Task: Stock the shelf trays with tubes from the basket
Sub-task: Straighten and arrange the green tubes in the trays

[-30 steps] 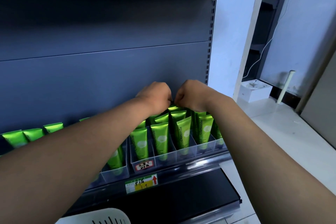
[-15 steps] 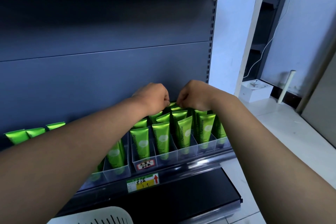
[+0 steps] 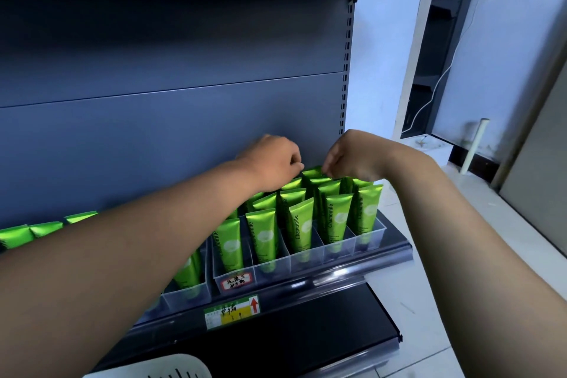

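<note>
Both hands at back of clear tray (image 3: pixel 369 238) on shelf; left hand (image 3: pixel 273 163) w/ fingers curled, touching back tube (image 3: pixel 313 172), grip unclear; right hand (image 3: pixel 352 156) pinches same tube's top edge; other green tubes (image 3: pixel 299 232) upright in tray rows; basket (image 3: pixel 184 367) corner below tray.

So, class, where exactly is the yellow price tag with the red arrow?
Head view, lower centre: the price tag sits on the shelf's front rail, just below the clear tray bearing a handwritten label.
</note>
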A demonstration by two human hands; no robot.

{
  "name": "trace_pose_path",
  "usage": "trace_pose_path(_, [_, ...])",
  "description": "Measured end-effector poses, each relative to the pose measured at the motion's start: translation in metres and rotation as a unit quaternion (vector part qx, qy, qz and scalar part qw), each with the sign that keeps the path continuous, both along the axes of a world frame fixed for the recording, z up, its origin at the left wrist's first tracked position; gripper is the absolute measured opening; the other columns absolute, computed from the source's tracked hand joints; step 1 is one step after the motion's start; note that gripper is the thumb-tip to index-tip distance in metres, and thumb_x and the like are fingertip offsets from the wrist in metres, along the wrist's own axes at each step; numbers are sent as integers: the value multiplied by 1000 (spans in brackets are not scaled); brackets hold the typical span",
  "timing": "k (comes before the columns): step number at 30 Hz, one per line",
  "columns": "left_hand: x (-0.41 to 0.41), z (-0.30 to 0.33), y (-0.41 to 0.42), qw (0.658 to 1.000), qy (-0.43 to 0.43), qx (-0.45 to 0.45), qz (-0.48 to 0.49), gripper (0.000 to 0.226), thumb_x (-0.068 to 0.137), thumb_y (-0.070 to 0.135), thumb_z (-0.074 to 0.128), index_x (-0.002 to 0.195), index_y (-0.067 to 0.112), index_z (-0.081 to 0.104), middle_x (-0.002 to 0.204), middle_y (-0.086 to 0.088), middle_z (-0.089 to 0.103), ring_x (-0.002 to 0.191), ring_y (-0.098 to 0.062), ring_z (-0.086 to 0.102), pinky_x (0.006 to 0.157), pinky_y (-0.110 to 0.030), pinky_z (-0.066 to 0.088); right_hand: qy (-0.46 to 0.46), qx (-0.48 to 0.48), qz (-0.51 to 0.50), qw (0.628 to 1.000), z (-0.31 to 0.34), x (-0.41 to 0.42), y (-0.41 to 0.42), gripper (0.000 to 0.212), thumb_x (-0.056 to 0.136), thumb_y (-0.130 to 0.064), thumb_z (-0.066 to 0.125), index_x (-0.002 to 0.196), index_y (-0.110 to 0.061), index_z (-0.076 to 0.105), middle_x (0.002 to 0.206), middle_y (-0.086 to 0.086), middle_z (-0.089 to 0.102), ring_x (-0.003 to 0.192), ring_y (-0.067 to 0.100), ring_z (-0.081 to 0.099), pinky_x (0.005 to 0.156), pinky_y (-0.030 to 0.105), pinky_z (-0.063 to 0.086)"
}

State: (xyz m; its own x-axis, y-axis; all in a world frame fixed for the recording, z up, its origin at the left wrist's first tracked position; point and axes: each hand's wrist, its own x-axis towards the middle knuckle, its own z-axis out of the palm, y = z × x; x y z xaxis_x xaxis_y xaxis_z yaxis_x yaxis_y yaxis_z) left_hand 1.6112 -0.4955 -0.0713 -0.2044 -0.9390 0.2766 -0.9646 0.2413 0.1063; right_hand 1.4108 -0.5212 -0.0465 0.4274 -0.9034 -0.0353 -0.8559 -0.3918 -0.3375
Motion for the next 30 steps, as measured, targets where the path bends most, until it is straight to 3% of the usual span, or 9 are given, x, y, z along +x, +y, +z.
trace_pose_path(8, [-19,-5,-18,999,19,29,12,20,84,23,67,99,26,81,101,3,78,98,-25,70,86,-35,57,15,-35,5,999,-10,13,-4,18,90,-19,68,105,-19,79,105,5,76,102,27,71,90,36,58])
trace_pose_path(15, [-19,-7,-22,995,85,42,21,24,87,10,65,101,21,81,101,2,79,97,-18,71,79,-23,49,-33,-40,10,999,-18,15,-6,35,88,-5,69,74,-37,76,85,-5,78,84,16,72,80,30,60])
trace_pose_path(21, [-17,-8,-19,994,97,41,19,20,88,11,66,97,20,81,96,3,78,92,-17,70,73,-19,40,-55,-40,10,998,-21,13,-10,39,87,-3,70,69,-37,75,79,-6,76,78,14,70,70,24,55])
trace_pose_path(25, [-19,-7,-18,995,84,43,23,18,88,14,65,93,22,81,95,5,78,94,-19,69,75,-22,43,-62,-34,6,997,-22,11,-10,41,87,-2,68,68,-37,76,77,-9,76,79,13,71,70,25,55])
trace_pose_path(30, [-26,-2,-7,997,44,-19,57,8,85,30,63,83,26,70,99,-1,75,99,-30,67,88,-40,55,-64,-44,6,997,-22,9,-9,39,87,-4,71,72,-39,76,78,-10,75,78,12,69,71,24,54])
